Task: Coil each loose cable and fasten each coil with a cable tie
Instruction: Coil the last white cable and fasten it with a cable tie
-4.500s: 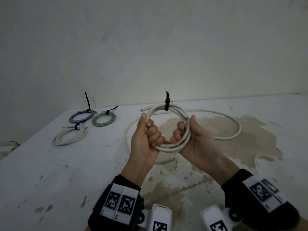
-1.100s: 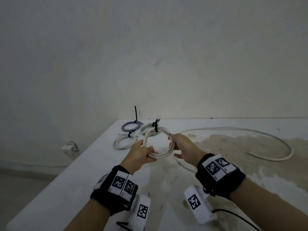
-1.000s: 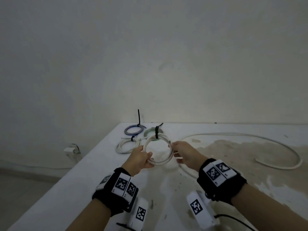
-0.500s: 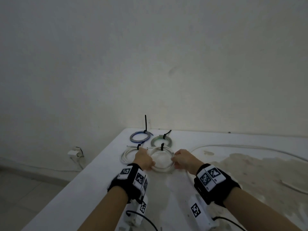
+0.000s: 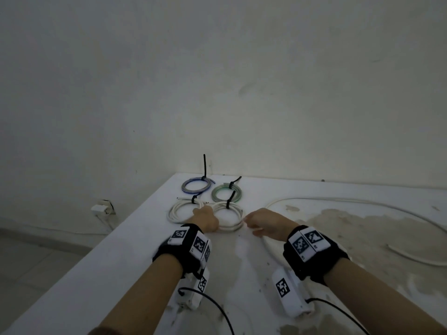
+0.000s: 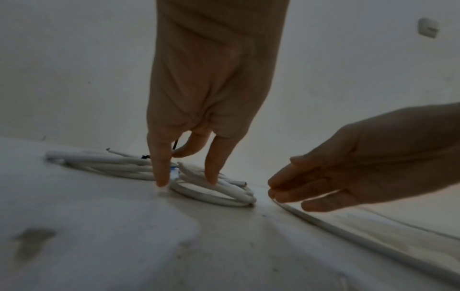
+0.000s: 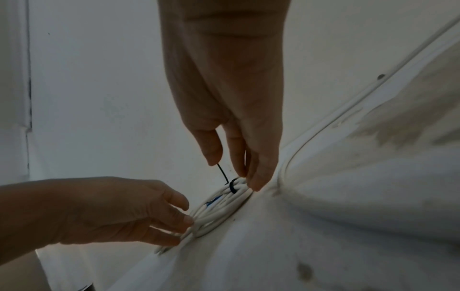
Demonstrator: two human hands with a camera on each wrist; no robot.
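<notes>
The white coil (image 5: 229,228) with a black cable tie (image 5: 228,201) lies flat on the white table (image 5: 116,274), beside three other tied coils. My left hand (image 5: 208,221) is at its left rim, fingers (image 6: 161,177) pointing straight down and touching the coil (image 6: 224,194) and the table. My right hand (image 5: 251,220) is at its right rim with relaxed fingers (image 7: 256,177) resting against the coil (image 7: 219,210) near the tie (image 7: 232,188). Neither hand grips anything. A long loose white cable (image 5: 338,201) runs off to the right.
Another white coil (image 5: 177,212), a blue coil (image 5: 196,187) and a green coil (image 5: 225,193) lie at the table's far left corner by the wall. The table's left edge is close. A wall socket (image 5: 99,209) sits low on the left.
The coil, held up in both hands before, has been lowered onto the table next to the other coils. Both hands have loosened their hold and only touch it.
</notes>
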